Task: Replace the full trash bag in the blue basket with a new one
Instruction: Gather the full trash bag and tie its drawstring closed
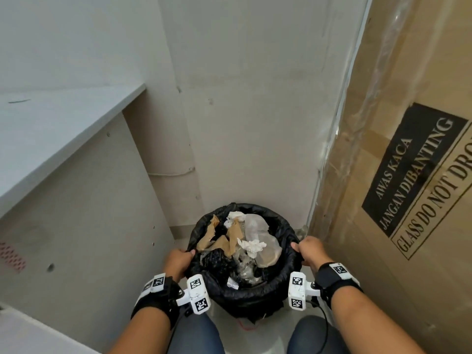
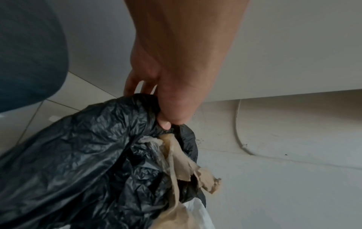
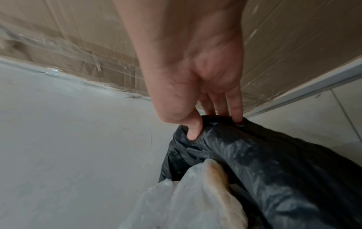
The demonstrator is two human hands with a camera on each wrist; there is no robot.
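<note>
A full black trash bag stands on the floor in a corner, its rim rolled down so that the basket under it is hidden. Torn brown paper, white tissue and clear plastic lie on top. My left hand pinches the bag's left rim, thumb over the black plastic and fingers behind it. My right hand pinches the right rim, thumb on the near side, fingers on the far side.
A white cabinet side and shelf stand close on the left. A tall cardboard box wrapped in film, marked as glass, stands close on the right. A white wall is behind the bag. My knees are just in front.
</note>
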